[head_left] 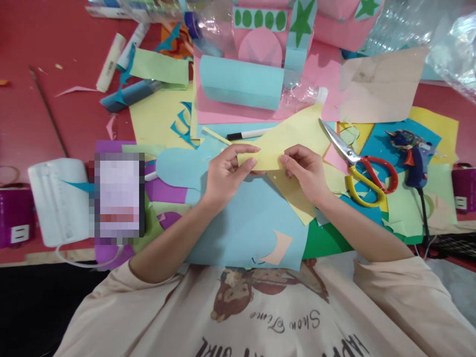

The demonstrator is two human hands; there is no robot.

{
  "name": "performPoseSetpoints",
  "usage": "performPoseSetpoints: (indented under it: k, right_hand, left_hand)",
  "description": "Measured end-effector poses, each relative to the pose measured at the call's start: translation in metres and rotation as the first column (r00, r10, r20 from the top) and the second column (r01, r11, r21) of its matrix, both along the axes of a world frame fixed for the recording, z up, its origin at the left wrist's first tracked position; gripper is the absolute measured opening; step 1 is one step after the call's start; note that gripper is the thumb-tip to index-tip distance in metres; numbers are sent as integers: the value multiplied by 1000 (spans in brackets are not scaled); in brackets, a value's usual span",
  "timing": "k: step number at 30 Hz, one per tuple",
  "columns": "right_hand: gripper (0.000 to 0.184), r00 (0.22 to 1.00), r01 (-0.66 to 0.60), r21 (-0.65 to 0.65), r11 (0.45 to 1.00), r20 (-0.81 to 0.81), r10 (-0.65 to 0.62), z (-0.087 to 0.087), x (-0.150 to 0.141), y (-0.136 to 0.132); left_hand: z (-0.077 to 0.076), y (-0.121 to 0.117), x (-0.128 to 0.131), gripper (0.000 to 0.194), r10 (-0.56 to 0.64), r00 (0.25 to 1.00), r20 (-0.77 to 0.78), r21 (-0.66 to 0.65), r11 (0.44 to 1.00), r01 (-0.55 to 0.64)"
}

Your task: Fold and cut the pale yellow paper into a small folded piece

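My left hand and my right hand both pinch a yellow sheet of paper over the middle of the table. The left thumb and fingers close on its folded left edge. The right fingers press its lower fold. Under the hands lies a large light blue sheet with a small peach cut-out on it. A black marker lies just beyond the hands. Scissors with red and yellow handles rest to the right of my right hand.
A blue glue gun lies at the right on coloured sheets. A pink and blue paper model with green stars stands at the back. A white case and a blurred phone sit left. Glue sticks lie far left.
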State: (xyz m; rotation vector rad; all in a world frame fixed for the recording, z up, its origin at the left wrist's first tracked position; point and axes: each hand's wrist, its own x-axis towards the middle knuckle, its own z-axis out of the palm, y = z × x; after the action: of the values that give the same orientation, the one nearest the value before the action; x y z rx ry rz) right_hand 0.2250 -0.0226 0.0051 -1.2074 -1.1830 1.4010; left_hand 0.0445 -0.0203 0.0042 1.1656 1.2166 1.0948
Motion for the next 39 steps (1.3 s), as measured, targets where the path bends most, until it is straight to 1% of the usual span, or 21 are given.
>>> performPoseSetpoints:
  k: [5, 11, 15, 20, 24, 32, 36, 39]
  right_hand:
    - [23, 1000, 4, 10, 1000, 3, -4, 1, 0, 1]
    - [24, 1000, 11, 25, 1000, 9, -12, 1, 0, 1]
    - [20, 999, 11, 21, 1000, -34, -11, -1, -1, 1]
    - [15, 997, 23, 7, 1000, -73, -22, -2, 0, 2]
    - [11, 997, 24, 0, 1000, -67, -24, -3, 0, 2]
    - [13, 1000, 8, 12, 1000, -23, -7, -1, 2, 2]
    - [12, 1000, 1, 41, 999, -28, 0, -1, 2, 2]
    - [13, 999, -11, 34, 999, -34, 12, 0, 3, 2]
  left_hand:
    - [-1, 0, 0, 31, 11, 1000, -1, 27, 1000, -11]
    - [-5, 1, 0, 29, 3, 999, 38, 61, 998, -5]
    - [-9, 3, -1, 31, -12, 999, 51, 101, 995, 7]
    - [-13, 3, -2, 25, -23, 997, 72, 134, 991, 13]
    - [-13, 3, -2, 25, -26, 998, 51, 138, 990, 19]
    - [-10, 2, -2, 25, -55, 998, 41, 127, 991, 49]
    - [-10, 2, -1, 25, -54, 998, 35, 128, 991, 49]
    - [-11, 2, -1, 26, -60, 998, 32, 131, 990, 55]
